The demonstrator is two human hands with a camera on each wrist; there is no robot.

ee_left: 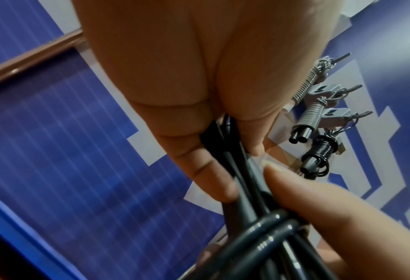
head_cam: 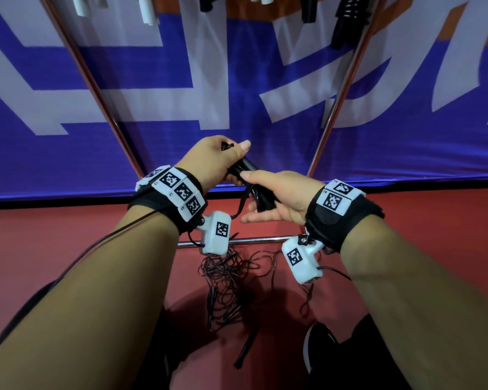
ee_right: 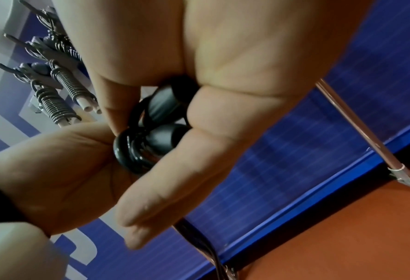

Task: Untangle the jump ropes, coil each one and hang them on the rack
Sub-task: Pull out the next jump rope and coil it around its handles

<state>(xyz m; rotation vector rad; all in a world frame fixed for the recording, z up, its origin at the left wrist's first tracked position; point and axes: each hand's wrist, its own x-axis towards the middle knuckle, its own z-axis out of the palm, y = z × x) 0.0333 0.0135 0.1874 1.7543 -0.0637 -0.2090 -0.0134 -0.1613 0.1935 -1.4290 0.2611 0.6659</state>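
Hands holding a black jump rope [head_cam: 244,175] at chest height before the rack.
Left hand [head_cam: 212,159] grips both handles; right hand [head_cam: 276,195], fingers loosely curled, cradles the wound cord.

No word, brand or number can be read anywhere. The blue fabric banner [head_cam: 237,88] carries large white strokes of characters, cut off and not legible. The white blocks on the black wrist straps [head_cam: 178,190] bear black-and-white square code patterns, with tiny marks beside them too small to tell
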